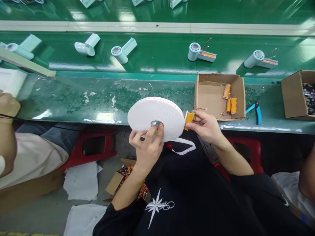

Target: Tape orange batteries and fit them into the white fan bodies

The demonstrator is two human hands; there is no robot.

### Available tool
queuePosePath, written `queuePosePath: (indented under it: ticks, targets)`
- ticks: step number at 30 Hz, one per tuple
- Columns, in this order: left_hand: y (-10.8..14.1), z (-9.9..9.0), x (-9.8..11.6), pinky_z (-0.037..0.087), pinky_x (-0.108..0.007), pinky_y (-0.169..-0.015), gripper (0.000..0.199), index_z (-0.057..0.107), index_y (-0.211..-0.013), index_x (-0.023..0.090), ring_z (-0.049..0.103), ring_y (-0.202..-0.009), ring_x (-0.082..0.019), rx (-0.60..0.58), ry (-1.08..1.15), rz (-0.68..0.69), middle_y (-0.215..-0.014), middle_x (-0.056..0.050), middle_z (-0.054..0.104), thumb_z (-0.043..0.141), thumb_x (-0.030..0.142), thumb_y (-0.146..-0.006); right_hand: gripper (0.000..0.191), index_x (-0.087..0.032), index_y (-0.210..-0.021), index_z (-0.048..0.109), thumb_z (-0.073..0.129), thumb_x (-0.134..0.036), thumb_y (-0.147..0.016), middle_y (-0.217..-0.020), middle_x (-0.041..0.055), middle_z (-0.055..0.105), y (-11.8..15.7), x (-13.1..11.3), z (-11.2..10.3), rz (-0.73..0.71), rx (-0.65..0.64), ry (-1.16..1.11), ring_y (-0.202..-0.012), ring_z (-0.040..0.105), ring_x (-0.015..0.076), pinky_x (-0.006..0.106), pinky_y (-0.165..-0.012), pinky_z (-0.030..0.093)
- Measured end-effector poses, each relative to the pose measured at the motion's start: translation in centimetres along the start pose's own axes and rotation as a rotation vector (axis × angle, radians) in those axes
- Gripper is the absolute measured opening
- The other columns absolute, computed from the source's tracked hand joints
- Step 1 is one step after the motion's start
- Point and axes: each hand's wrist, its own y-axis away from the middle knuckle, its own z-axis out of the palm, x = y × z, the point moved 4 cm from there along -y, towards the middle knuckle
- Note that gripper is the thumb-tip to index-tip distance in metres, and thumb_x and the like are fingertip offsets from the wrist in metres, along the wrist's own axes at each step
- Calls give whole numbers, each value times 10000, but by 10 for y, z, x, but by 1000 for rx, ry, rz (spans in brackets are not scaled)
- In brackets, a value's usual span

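My left hand (147, 146) grips a large white roll of tape (140, 114), with fingertips at its core hole. A loose strip of the tape (185, 150) hangs in a loop below the roll. In my right hand (208, 127), thumb and fingers are closed on an orange battery pack (189, 118) with thin wires. That battery touches or nearly touches the roll's right edge; the exact contact is hard to make out. Just beyond my right hand stands a cardboard box (206, 95) holding several more orange battery packs (233, 105).
Blue-handled cutters (258, 114) lie right of the box, near another box of small dark parts (292, 98). Light-blue device housings (120, 54) line the green belt (157, 57) behind the bench. Co-workers' arms (7, 131) show at both sides. A box of batteries (115, 183) sits on the floor.
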Motion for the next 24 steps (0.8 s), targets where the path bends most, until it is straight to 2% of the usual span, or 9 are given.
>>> queuePosePath:
  ticks: [4,7,10,13,15,17,20,22,24]
  targets:
    - [3,8,12,356,-651,-1149,742,569,-1559,307,464,-1175,-369,70,-20,-78,-1296,-161,659,819,420,-870,567,-302,-1164,576,896,-623,-824,-1219,72,819,4,25,32,-58,428,-490,-1075,810,271,491,-1018,660]
    - [10,5,28,418,-579,-1052,782,575,-1552,230,479,-1128,-365,73,35,-119,-1183,-180,631,831,490,-860,626,-302,-1111,576,928,-683,-760,-1212,76,820,1,28,32,-29,485,-544,-1163,789,297,539,-1050,654]
    - [24,-7,43,446,-504,-981,764,574,-1557,213,511,-1063,-332,-50,211,-48,-1068,-143,620,822,446,-874,602,-272,-989,670,1040,-590,-637,-1072,32,825,-11,1,-22,-68,352,-399,-1084,802,267,433,-904,714]
    - [30,-12,35,459,-475,-977,749,566,-1564,215,537,-1047,-314,-151,302,5,-1063,-130,633,822,410,-888,465,-300,-958,796,1065,-497,-633,-1016,-60,793,-15,-42,-117,-547,665,-483,-957,781,98,150,-748,658]
    - [19,-2,11,461,-507,-1028,837,551,-1581,194,543,-1104,-338,-203,245,-46,-1153,-161,650,876,445,-851,437,-331,-962,834,1065,-488,-625,-1055,-61,790,-17,-56,-156,-663,751,-444,-951,782,85,122,-703,642]
    - [-8,17,-18,450,-550,-1104,999,526,-1607,189,528,-1235,-386,-320,233,-33,-1329,-202,637,956,498,-761,472,-354,-1002,835,1063,-506,-618,-1020,-44,800,-21,-54,-165,-613,753,-369,-871,799,118,160,-631,650]
    - [-72,46,-57,411,-569,-1218,1122,539,-1606,257,427,-1457,-424,-520,367,151,-1592,-181,538,1003,612,-648,563,-363,-1063,779,1075,-480,-599,-909,-20,807,-20,-32,-149,-435,727,-280,-790,826,211,307,-652,713]
    - [-129,63,-81,369,-554,-1275,963,607,-1547,309,396,-1520,-397,-532,419,193,-1633,-120,540,942,668,-718,616,-384,-1073,718,1078,-447,-578,-877,-9,810,-14,-17,-136,-324,713,-194,-814,840,300,441,-705,738]
    - [-194,83,-107,350,-528,-1297,689,669,-1477,301,446,-1507,-355,-458,388,87,-1584,-92,606,809,635,-891,672,-424,-1083,659,1073,-463,-555,-853,5,812,-6,-9,-129,-211,682,-99,-852,834,394,563,-721,729]
